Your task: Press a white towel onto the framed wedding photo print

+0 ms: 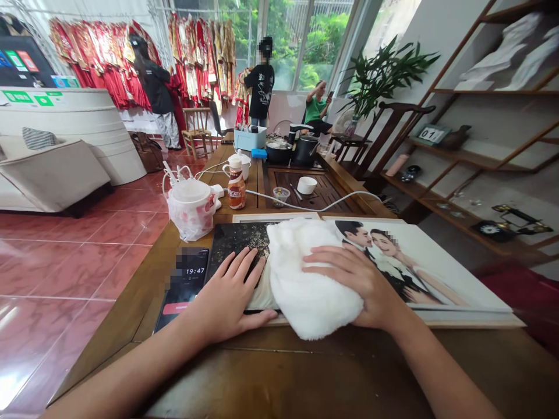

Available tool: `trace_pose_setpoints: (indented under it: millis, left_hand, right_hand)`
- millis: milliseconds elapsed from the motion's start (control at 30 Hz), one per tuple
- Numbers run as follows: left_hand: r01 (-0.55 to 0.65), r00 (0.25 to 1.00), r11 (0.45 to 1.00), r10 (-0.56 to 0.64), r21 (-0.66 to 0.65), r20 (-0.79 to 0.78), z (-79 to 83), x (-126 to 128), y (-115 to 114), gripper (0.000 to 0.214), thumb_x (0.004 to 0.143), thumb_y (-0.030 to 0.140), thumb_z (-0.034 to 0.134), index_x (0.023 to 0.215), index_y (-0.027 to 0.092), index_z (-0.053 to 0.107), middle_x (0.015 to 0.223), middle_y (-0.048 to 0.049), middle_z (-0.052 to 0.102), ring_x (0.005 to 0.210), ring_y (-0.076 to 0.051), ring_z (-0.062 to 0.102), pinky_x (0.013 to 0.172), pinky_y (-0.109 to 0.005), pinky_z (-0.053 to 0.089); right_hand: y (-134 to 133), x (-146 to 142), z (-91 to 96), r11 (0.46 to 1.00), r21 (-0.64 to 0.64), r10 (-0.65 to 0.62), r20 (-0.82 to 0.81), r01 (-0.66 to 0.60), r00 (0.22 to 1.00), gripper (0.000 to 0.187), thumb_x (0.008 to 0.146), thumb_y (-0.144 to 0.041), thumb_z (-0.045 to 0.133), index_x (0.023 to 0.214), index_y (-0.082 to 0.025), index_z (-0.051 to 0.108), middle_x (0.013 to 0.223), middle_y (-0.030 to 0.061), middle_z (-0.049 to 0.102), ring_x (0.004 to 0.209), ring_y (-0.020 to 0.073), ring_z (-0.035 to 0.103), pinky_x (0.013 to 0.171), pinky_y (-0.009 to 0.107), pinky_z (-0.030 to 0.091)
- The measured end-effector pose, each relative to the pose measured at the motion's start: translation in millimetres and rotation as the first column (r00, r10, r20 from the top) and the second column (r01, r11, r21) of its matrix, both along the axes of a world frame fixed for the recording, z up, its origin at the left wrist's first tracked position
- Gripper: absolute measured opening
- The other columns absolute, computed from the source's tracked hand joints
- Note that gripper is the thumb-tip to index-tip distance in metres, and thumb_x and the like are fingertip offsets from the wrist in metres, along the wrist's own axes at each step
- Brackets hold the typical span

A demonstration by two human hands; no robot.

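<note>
A large open photo album (441, 273) lies on the wooden table (305, 378), showing a wedding portrait on its right page. My right hand (353, 282) rests on a white fluffy cloth (301, 273) laid over the middle of the album, fingers spread flat on it. My left hand (229, 294) lies flat with fingers apart on the album's dark left page (238, 241), holding nothing. A phone (186, 282) showing 19:47 lies just left of the album.
Behind the album stand a cup in a plastic bag (192, 206), a bottle (236, 183), white cables, small cups and a tea tray with kettles (290, 150). Shelves run along the right; a sofa sits left. Three people stand or sit near red garments at the back.
</note>
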State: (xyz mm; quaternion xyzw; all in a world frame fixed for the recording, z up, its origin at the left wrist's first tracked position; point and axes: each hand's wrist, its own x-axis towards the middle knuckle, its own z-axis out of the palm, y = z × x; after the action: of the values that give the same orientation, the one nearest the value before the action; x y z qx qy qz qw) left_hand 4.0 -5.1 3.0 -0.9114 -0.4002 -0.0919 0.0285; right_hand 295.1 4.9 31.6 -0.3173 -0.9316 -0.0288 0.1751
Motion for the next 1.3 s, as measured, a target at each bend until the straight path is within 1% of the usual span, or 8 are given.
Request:
trace_pose_setpoints:
  millis: [100, 300, 467, 667, 833, 1033, 1200, 1300]
  left_hand:
    - [-0.006, 1.000, 1.000, 0.006, -0.003, -0.009, 0.3, -0.3, 0.2, 0.086, 0.092, 0.072, 0.030, 0.150, 0.007, 0.031, 0.155, -0.0196, 0.029, 0.145, -0.033, 0.021, 0.117, -0.049, 0.020]
    - [0.000, 1.000, 1.000, 0.000, -0.019, -0.015, 1.3, -1.3, 0.4, 0.086, 0.091, 0.072, 0.030, 0.150, 0.009, 0.031, 0.156, -0.0182, 0.029, 0.145, -0.033, 0.020, 0.118, -0.048, 0.019]
    - [-0.011, 1.000, 1.000, 0.011, -0.008, -0.014, -0.5, 0.0, 0.6, 0.087, 0.092, 0.072, 0.030, 0.150, 0.008, 0.030, 0.155, -0.0196, 0.028, 0.146, -0.033, 0.020, 0.118, -0.049, 0.019]
    - [0.000, 1.000, 1.000, 0.000, -0.015, -0.014, -0.8, -0.5, 0.6, 0.086, 0.091, 0.073, 0.028, 0.150, 0.009, 0.032, 0.156, -0.0186, 0.028, 0.146, -0.032, 0.020, 0.118, -0.048, 0.019]
    - [-0.012, 1.000, 1.000, 0.012, -0.003, -0.015, -0.5, -0.7, 0.2, 0.087, 0.092, 0.072, 0.029, 0.150, 0.008, 0.030, 0.155, -0.0202, 0.028, 0.145, -0.033, 0.021, 0.117, -0.049, 0.020]
    - [0.004, 1.000, 1.000, -0.004, -0.004, -0.013, -1.0, -1.3, 0.0, 0.084, 0.092, 0.071, 0.029, 0.149, 0.010, 0.032, 0.155, -0.0175, 0.029, 0.145, -0.032, 0.022, 0.117, -0.049, 0.021]
    - [-0.003, 1.000, 1.000, 0.003, 0.005, -0.008, -1.3, -1.2, 1.2, 0.086, 0.092, 0.072, 0.029, 0.150, 0.008, 0.031, 0.155, -0.0185, 0.030, 0.145, -0.033, 0.021, 0.117, -0.048, 0.020]
    - [-0.005, 1.000, 1.000, 0.005, 0.008, -0.005, -0.6, -1.0, 1.8, 0.086, 0.092, 0.072, 0.030, 0.149, 0.008, 0.032, 0.155, -0.0187, 0.030, 0.145, -0.033, 0.022, 0.117, -0.048, 0.021]
  right_hand:
    - [0.9, 0.0, -0.8, 0.999, 0.022, -0.048, -0.012, 0.048, 0.999, 0.058, 0.074, -0.033, 0.064, 0.130, -0.025, 0.049, 0.133, 0.0088, 0.059, 0.127, 0.0305, 0.048, 0.099, 0.043, 0.027]
    - [-2.8, -5.3, -1.9, 0.999, 0.008, 0.045, 0.018, -0.045, 0.999, 0.060, 0.073, -0.030, 0.059, 0.131, -0.028, 0.048, 0.132, 0.0043, 0.060, 0.127, 0.0289, 0.049, 0.101, 0.042, 0.023]
    - [0.7, -2.6, -1.4, 0.998, 0.036, -0.059, -0.023, 0.060, 0.998, 0.059, 0.071, -0.030, 0.064, 0.128, -0.024, 0.050, 0.132, 0.0092, 0.059, 0.126, 0.0305, 0.049, 0.098, 0.042, 0.028]
    - [-1.4, -7.2, -2.9, 0.998, 0.037, 0.050, -0.004, -0.049, 0.999, 0.058, 0.073, -0.033, 0.058, 0.130, -0.026, 0.049, 0.129, 0.0058, 0.062, 0.125, 0.0291, 0.051, 0.099, 0.042, 0.025]
    - [0.7, -4.0, -3.3, 0.996, 0.061, -0.070, -0.024, 0.071, 0.997, 0.058, 0.073, -0.033, 0.065, 0.128, -0.022, 0.050, 0.132, 0.0099, 0.059, 0.125, 0.0303, 0.050, 0.100, 0.043, 0.028]
    - [-1.1, -5.4, -5.4, 0.996, 0.031, 0.083, -0.011, -0.083, 0.996, 0.064, 0.071, -0.037, 0.061, 0.132, -0.025, 0.047, 0.131, 0.0069, 0.060, 0.126, 0.0304, 0.049, 0.099, 0.042, 0.028]
    - [1.0, -1.7, -3.8, 0.997, 0.054, -0.053, -0.028, 0.054, 0.998, 0.061, 0.073, -0.037, 0.065, 0.130, -0.022, 0.048, 0.133, 0.0112, 0.058, 0.127, 0.0319, 0.049, 0.100, 0.044, 0.029]
    - [-0.2, -4.8, -4.3, 0.999, 0.044, 0.008, -0.012, -0.007, 1.000, 0.061, 0.074, -0.035, 0.062, 0.132, -0.023, 0.048, 0.132, 0.0095, 0.060, 0.126, 0.0319, 0.049, 0.100, 0.045, 0.029]
